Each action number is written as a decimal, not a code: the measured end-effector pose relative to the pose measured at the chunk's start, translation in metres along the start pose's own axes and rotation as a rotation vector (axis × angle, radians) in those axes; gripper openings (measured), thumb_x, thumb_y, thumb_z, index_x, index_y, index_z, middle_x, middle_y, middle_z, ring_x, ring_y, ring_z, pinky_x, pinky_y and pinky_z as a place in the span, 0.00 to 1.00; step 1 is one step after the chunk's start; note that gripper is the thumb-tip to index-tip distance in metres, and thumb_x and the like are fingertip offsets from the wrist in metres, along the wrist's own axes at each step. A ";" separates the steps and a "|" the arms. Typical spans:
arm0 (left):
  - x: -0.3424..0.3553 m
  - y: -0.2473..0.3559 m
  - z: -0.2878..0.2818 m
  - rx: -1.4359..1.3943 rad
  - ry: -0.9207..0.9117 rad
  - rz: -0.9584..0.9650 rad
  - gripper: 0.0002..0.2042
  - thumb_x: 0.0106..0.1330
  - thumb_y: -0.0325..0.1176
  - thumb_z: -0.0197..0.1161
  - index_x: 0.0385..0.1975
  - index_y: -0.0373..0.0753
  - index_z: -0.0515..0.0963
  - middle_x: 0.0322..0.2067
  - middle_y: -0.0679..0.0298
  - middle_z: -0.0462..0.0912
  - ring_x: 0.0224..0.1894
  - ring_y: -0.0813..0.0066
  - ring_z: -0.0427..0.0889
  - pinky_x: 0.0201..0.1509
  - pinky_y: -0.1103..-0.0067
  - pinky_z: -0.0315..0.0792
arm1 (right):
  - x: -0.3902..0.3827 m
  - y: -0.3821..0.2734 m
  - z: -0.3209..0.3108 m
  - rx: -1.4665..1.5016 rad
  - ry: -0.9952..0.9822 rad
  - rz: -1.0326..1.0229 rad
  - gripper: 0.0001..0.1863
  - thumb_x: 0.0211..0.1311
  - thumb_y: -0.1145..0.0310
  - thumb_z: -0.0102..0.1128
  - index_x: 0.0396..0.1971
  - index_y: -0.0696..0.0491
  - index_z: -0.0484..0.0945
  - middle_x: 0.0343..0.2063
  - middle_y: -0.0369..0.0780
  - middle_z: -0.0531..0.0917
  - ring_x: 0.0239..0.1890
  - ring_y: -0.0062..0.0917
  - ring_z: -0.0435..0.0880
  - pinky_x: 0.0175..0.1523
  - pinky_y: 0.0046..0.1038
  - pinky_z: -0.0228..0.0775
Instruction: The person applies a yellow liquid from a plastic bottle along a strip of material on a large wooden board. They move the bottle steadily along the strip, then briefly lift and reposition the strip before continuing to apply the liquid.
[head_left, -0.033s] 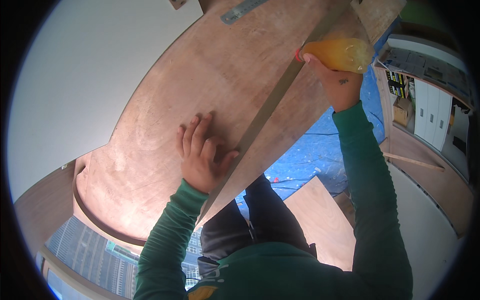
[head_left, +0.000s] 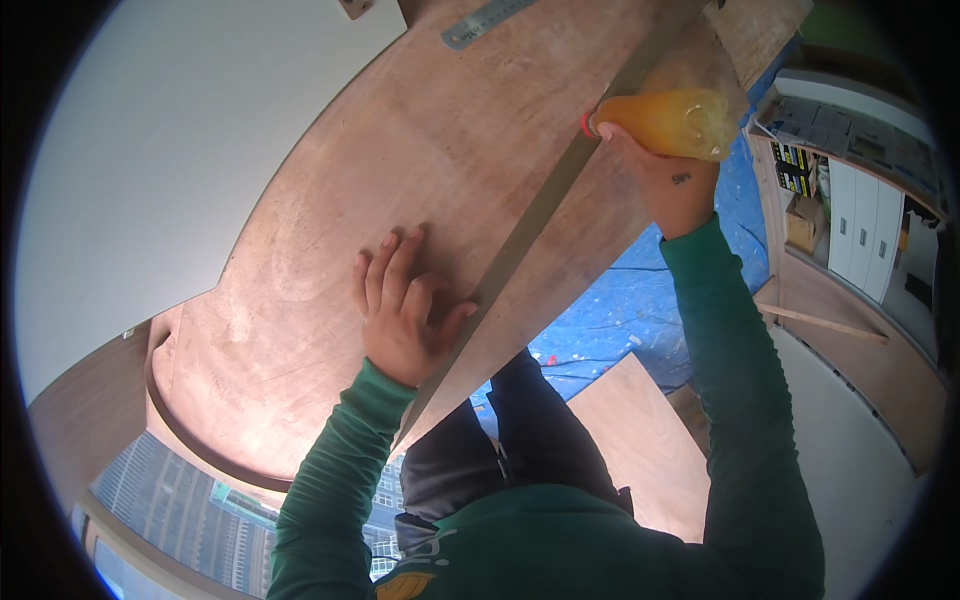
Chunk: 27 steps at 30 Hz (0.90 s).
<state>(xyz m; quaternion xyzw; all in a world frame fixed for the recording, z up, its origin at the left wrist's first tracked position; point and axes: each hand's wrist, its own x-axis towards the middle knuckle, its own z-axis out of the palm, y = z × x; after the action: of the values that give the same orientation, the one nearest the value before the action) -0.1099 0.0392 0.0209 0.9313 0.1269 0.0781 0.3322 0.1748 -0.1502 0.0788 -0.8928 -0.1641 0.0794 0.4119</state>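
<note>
Bottle (head_left: 672, 122): near the wooden panel's (head_left: 320, 210) right edge, neck over the strip (head_left: 540, 205); probably light, soft, best gripped near the neck.
Right hand (head_left: 662, 172): wrapped round it.
Left hand (head_left: 402, 318): spread, thumb at strip.

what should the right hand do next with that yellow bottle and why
Probably slide the yellow bottle along the dark strip toward the left hand: the right hand grips it with its red-ringed end at the strip, which runs on past the left hand.
</note>
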 end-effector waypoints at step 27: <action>0.006 -0.002 0.000 0.042 -0.014 0.003 0.22 0.58 0.49 0.82 0.39 0.45 0.78 0.72 0.48 0.74 0.78 0.45 0.67 0.82 0.47 0.49 | -0.095 -0.016 0.019 -0.010 -0.226 -0.281 0.29 0.55 0.69 0.87 0.54 0.56 0.80 0.46 0.45 0.88 0.46 0.37 0.91 0.51 0.33 0.85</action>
<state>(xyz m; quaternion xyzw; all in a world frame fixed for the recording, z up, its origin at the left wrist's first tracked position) -0.1046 0.0425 0.0194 0.9389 0.1248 0.0693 0.3132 0.0775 -0.1616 0.0791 -0.8485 -0.3329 0.1201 0.3936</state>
